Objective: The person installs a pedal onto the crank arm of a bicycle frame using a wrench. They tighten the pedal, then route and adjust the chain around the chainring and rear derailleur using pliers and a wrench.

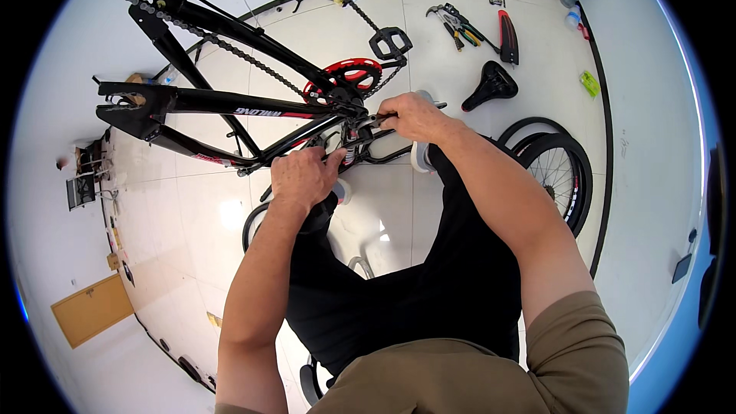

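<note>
A black bicycle frame (207, 100) with a chain and a red chainring (354, 73) is tilted in front of me. My right hand (414, 118) is closed around a metal tool that looks like a wrench (372, 119), its head against the frame near the crank area. Just below and left of it, my left hand (300, 176) is closed at the frame, thumb beside the spring shock (350, 146). What its fingers grip underneath is hidden. A black pedal (390, 44) sticks up beyond the chainring.
A black saddle (491, 86), a red and black mudguard (507, 37) and several hand tools (458, 27) lie on the tiled floor at the far right. Wheels (563, 176) rest right of my leg. A yellow-green packet (589, 83) lies by the wall.
</note>
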`<state>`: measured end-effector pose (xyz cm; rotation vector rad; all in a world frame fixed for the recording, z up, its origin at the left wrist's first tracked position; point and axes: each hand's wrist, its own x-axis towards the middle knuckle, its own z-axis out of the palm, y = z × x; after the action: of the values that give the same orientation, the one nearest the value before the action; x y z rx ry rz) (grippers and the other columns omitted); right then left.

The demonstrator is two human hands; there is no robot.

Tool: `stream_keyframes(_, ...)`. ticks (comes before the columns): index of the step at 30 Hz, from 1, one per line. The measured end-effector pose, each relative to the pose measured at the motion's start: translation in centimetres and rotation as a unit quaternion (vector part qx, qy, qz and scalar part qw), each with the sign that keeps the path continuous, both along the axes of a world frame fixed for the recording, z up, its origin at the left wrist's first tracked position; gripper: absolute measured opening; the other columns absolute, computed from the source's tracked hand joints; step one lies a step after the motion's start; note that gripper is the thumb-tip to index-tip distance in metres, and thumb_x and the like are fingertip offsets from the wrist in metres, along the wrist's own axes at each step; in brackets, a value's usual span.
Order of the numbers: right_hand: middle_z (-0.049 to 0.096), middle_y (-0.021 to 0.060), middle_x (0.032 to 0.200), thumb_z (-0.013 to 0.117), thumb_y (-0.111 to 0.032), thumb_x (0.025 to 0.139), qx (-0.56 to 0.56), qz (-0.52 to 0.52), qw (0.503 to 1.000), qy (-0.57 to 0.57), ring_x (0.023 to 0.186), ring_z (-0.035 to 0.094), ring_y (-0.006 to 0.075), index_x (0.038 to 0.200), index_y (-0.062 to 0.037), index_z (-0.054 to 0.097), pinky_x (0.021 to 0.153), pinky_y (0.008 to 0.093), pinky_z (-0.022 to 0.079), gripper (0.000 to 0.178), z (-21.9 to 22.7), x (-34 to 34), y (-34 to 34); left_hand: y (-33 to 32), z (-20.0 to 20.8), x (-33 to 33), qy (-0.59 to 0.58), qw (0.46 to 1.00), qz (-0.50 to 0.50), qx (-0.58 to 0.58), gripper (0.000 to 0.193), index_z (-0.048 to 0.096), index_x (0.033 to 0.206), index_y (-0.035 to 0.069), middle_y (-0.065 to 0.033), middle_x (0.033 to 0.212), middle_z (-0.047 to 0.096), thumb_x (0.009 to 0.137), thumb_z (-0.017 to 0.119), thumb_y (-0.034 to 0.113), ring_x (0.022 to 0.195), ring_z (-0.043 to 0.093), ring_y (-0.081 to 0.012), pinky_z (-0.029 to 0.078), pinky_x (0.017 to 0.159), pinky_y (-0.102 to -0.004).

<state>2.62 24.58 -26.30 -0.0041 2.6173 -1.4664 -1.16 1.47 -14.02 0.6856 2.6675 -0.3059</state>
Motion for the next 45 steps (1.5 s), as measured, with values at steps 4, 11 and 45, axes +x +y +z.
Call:
stream_keyframes(4, 0.073, 0.017, 0.091, 0.073, -0.016, 0.087, -0.002, 0.014, 1.0, 0.015, 0.086, 0.069, 0.034, 0.103, -0.0026, 0.073, 0.079, 0.0404, 0.053, 0.021, -0.5, -0.2, 0.1, 0.9, 1.0, 0.0, -0.006, 1.0, -0.004, -0.022, 0.054, 0.077, 0.09, 0.009, -0.0141, 0.082, 0.075, 0.098, 0.054, 0.057, 0.082, 0.073, -0.0319, 0.054, 0.079, -0.0441)
stream_keyframes(11, 0.072, 0.0157, 0.084, 0.07, -0.022, 0.089, 0.133, 0.018, 0.99, 0.044, 0.087, 0.07, 0.0322, 0.099, -0.0076, 0.072, 0.083, 0.0458, 0.048, 0.018, -1.5, 0.1, -0.8, 1.0, 0.9, -0.1, -0.006, 1.0, 0.002, -0.023, 0.054, 0.078, 0.093, 0.009, -0.0152, 0.084, 0.075, 0.098, 0.054, 0.057, 0.083, 0.073, -0.0321, 0.054, 0.079, -0.0435)
stream_keyframes(45, 0.07, 0.0261, 0.102, 0.064, -0.022, 0.094, -0.129, -0.101, 0.979, -0.125, 0.101, 0.066, 0.0429, 0.111, -0.0003, 0.065, 0.088, 0.0476, 0.054, 0.028, -11.3, 2.2, -14.9, -0.8, -0.6, -0.3, -0.021, 0.999, -0.003, 0.035, 0.056, 0.076, 0.085, 0.008, -0.0146, 0.076, 0.073, 0.099, 0.053, 0.057, 0.076, 0.072, -0.0323, 0.053, 0.075, -0.043)
